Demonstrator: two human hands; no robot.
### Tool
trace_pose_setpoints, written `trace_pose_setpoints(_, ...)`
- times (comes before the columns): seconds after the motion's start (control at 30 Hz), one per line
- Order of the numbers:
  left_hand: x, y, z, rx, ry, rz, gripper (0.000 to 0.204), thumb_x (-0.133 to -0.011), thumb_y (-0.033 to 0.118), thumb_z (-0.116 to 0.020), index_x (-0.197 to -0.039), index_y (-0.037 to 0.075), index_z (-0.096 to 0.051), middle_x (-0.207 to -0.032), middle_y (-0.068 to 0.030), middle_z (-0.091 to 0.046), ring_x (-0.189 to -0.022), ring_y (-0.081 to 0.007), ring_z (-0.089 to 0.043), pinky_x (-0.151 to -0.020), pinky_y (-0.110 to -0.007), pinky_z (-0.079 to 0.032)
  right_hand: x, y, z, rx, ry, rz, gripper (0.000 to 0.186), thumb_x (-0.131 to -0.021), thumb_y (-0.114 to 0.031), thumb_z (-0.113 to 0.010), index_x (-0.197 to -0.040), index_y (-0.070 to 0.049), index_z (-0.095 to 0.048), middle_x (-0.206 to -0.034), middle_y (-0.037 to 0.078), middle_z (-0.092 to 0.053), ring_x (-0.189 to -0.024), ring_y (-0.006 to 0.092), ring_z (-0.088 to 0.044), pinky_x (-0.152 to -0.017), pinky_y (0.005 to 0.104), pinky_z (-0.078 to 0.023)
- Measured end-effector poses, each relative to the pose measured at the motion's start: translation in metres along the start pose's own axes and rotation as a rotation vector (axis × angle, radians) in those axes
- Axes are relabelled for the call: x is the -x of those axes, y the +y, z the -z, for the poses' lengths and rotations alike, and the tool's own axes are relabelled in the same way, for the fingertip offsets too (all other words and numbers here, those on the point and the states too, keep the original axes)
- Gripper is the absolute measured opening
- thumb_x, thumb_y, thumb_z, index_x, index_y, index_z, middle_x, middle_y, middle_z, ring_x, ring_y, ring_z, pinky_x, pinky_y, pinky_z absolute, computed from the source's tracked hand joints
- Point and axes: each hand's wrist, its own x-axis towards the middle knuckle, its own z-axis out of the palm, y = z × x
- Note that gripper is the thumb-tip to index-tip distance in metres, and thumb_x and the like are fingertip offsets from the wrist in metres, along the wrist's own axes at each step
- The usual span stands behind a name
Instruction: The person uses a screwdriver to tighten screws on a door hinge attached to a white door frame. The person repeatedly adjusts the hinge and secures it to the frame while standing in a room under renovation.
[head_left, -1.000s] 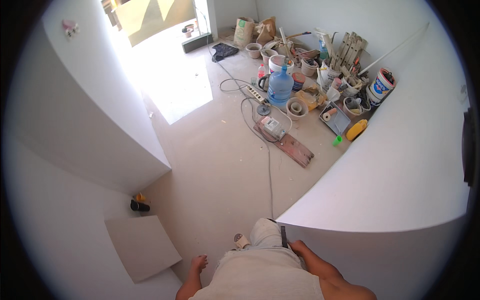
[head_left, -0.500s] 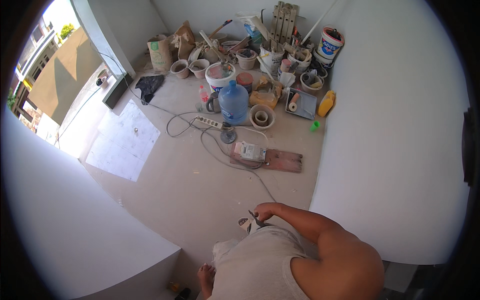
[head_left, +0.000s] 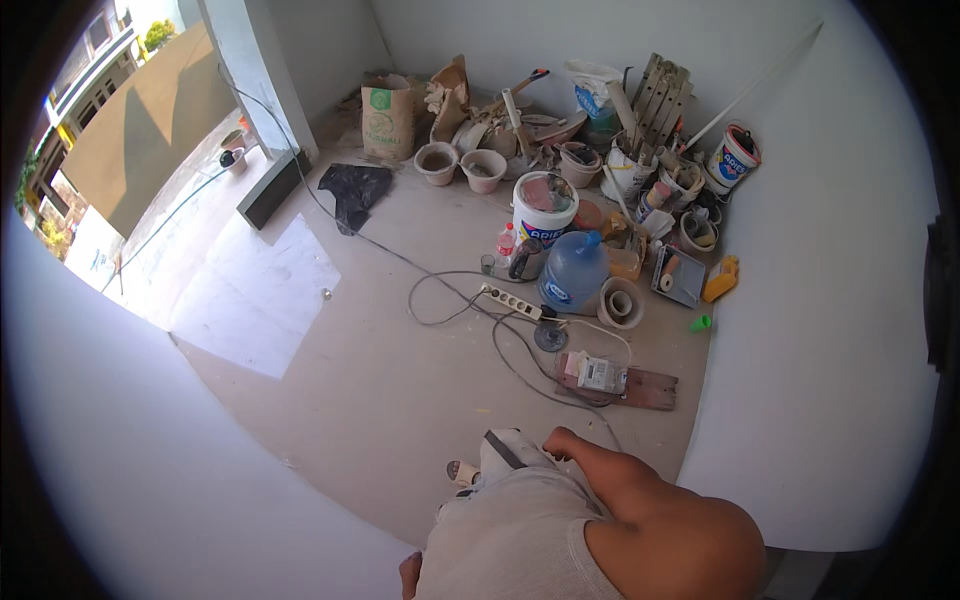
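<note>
My right hand point(head_left: 562, 443) is low in the picture, beside the raised knee of my pale trousers point(head_left: 510, 452), which carry a dark stripe. Its fingers look curled in and closed; what they hold, if anything, is too small to make out. Only a piece of my left hand point(head_left: 410, 574) shows past the left side of my grey sleeveless shirt point(head_left: 500, 545), with its fingers hidden. A sandalled foot point(head_left: 462, 472) rests on the floor left of the knee. Nearest ahead of my right hand lies a reddish board point(head_left: 650, 390) bearing a grey meter-like box point(head_left: 602, 375).
A grey cable point(head_left: 520, 365) loops across the floor to a white power strip point(head_left: 511, 302). Beyond stand a blue water jug point(head_left: 575, 272), a paint bucket point(head_left: 543, 212), bowls, sacks and tools. White sheets point(head_left: 255, 300) lie left, near the opening. A white wall point(head_left: 830, 350) bounds the right.
My view has shifted, so the clutter appears lower and farther right. The striped knee has come forward, and my right hand is now at its right side. Less of my left hand shows.
</note>
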Motion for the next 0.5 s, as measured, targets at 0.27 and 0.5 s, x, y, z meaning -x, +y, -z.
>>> trace_pose_setpoints(0.27, -0.126, 0.316, 0.087, 0.187, 0.011, -0.322, 0.031, -0.089, 0.022, -0.058, -0.108, -0.002, -0.052, -0.086, -0.0085, -0.059, -0.067, -0.0164, -0.059, -0.049, -0.025, -0.045, -0.04, -0.136, 0.036, -0.471, 0.064, -0.307, 0.019, -0.083, -0.012, -0.055, -0.087, 0.005, -0.06, -0.075, 0.016, -0.062, -0.065, 0.0274, -0.063, -0.059, 0.042, -0.053)
trace_pose_setpoints(0.5, -0.155, 0.441, 0.098, 0.3, 0.042, -0.211, 0.03, -0.088, 0.021, -0.059, -0.108, -0.001, -0.051, -0.086, -0.0076, -0.058, -0.068, -0.0171, -0.059, -0.054, -0.027, -0.046, -0.168, -0.406, 0.128, -0.306, 0.055, -0.206, 0.016, -0.079, -0.009, -0.053, -0.079, 0.005, -0.059, -0.071, 0.018, -0.062, -0.062, 0.0286, -0.063, -0.053, 0.0393, -0.052)
